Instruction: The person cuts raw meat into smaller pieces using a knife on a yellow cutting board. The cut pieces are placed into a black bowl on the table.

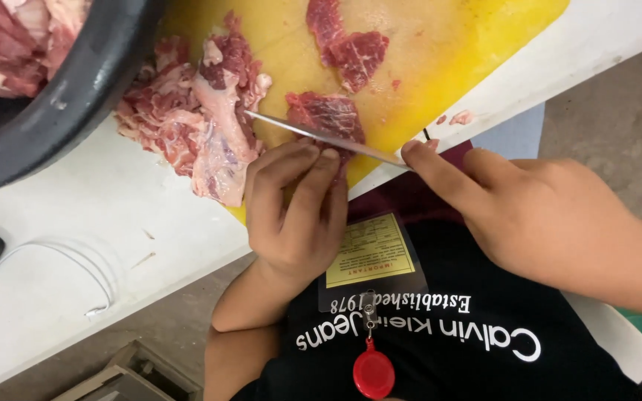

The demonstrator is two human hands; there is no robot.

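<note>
Mid-slice: right hand [551,223] grips knife [321,136] w/ forefinger on spine, left hand [295,208] fingertips pin meat piece [326,115] on yellow board [440,59] near edge; next likely needs steady draw thru, fingers clear.

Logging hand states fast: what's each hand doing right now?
Left hand: fingers curled, pressing down on the meat slice; holding nothing.
Right hand: closed on the knife, forefinger along the blade's spine.

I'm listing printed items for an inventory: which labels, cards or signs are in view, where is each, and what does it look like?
Badge card: hangs on the person's chest, below the left hand; rectangular, yellow with dark print, in a clear sleeve.
Shirt lettering: white print on the black shirt.
Red round tag: clipped below the card.
</note>
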